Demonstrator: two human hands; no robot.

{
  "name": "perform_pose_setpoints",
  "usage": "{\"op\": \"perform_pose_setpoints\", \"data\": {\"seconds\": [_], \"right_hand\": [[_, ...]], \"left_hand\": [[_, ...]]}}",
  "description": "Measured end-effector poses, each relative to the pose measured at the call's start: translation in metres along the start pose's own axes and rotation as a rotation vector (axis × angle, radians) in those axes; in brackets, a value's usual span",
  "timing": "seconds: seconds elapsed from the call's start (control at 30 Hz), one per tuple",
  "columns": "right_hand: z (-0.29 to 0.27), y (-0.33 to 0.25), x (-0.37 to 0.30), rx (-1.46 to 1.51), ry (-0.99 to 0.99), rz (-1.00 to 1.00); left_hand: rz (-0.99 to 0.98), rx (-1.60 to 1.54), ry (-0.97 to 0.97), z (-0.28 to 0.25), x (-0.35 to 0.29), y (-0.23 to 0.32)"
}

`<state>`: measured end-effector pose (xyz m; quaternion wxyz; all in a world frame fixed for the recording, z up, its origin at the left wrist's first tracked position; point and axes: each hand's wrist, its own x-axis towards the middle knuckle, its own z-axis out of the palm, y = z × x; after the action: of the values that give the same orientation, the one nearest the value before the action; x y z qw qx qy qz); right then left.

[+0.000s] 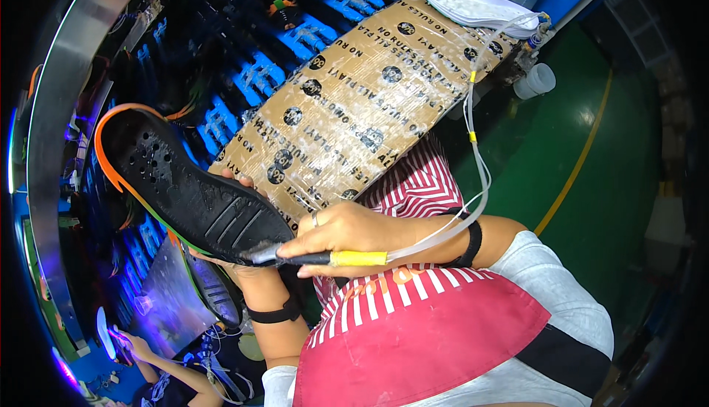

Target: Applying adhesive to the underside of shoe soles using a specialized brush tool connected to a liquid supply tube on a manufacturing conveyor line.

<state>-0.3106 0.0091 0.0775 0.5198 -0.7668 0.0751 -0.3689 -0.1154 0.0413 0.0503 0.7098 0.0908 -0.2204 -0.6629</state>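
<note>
A black shoe sole [185, 178] with an orange rim and a row of holes lies tilted in my left hand [242, 274]. That hand wraps round it from below, with fingertips showing at the far edge. My right hand [340, 230] closes on a glue brush [358, 258] with a black and yellow handle. Its pale bristles touch the sole's near end. From the handle a clear tube [481, 178] runs past my right wrist to a fitting at the back right.
A taped cardboard surface [347, 104] lies ahead, smeared with white residue. On its far right end rests a white sole [480, 8]. A white bucket [535, 80] stands beyond. Blue racks [258, 78] carry shoe parts at the left. Another person's hands [138, 346] hold a sole at lower left.
</note>
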Motion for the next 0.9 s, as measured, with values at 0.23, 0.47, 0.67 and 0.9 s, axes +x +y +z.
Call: {"op": "perform_pose_setpoints", "data": {"seconds": [0.23, 0.47, 0.67, 0.9], "right_hand": [[-0.002, -0.001, -0.003, 0.103, -0.045, -0.028], [-0.007, 0.003, -0.009, 0.021, -0.194, -0.055], [-0.006, 0.000, -0.008, -0.142, -0.180, -0.003], [-0.014, 0.000, -0.011, -0.102, -0.167, -0.076]], "left_hand": [[0.079, 0.102, 0.167, -0.005, -0.003, 0.017], [0.000, 0.239, 0.199, 0.007, -0.002, 0.023], [-0.083, 0.365, 0.222, 0.017, 0.003, 0.024], [-0.111, 0.396, 0.473, 0.022, 0.005, 0.027]]}}
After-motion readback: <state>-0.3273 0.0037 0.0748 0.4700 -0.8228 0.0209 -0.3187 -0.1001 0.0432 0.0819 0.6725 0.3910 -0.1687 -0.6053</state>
